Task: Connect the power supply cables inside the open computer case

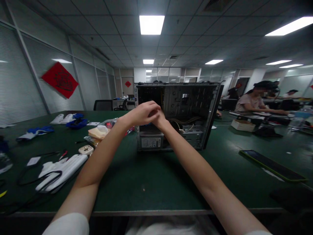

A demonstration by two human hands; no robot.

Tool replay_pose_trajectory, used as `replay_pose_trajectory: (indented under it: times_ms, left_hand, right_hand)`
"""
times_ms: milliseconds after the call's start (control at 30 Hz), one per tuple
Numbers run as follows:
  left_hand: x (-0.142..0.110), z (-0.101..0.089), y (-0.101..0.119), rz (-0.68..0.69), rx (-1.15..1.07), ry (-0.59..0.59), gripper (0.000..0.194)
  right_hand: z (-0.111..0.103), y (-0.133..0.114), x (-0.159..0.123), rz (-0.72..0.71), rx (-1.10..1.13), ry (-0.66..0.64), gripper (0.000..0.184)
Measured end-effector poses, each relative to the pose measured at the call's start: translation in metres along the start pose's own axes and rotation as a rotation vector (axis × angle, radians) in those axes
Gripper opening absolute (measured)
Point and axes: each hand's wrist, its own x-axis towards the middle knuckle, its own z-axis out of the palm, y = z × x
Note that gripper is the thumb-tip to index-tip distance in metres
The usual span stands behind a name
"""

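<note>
An open computer case lies in front of me with its inside facing me. My left hand reaches into its left part, fingers bent together and curved over my right hand. Whatever those fingers may pinch is hidden. Close against it is my right hand, its fingers mostly out of sight behind the left one. Below both hands sits the power supply with a white label. Loose cables run through the lower middle of the case.
On the left lie a white power strip with black cords, a small beige box, tissues and gloves. A phone-like dark slab is on the right. Beyond, a person sits near an open carton.
</note>
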Motion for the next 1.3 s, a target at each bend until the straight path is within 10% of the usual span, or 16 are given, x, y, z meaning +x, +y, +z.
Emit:
replay_pose_trajectory:
  times_ms: [333,500,667,1000,1300]
  left_hand:
    - [-0.002,0.016,0.0,-0.047,0.248,-0.12,0.07]
    - [0.001,0.023,0.002,-0.04,0.581,-0.358,0.029]
    - [0.002,0.033,0.0,0.03,0.52,-0.327,0.019]
    - [0.008,0.02,0.017,0.339,0.621,-0.04,0.025]
    - [0.001,-0.037,0.028,-0.031,0.364,-0.172,0.034]
  right_hand:
    - [-0.062,0.072,-0.032,-0.034,0.192,0.22,0.033]
    - [-0.093,0.127,-0.054,0.04,0.287,0.117,0.038]
    - [-0.102,0.164,-0.062,0.163,0.339,-0.055,0.03]
    - [-0.104,0.069,-0.07,-0.335,0.546,-0.325,0.053]
    - [-0.1,0.058,-0.073,-0.264,0.633,-0.651,0.053]
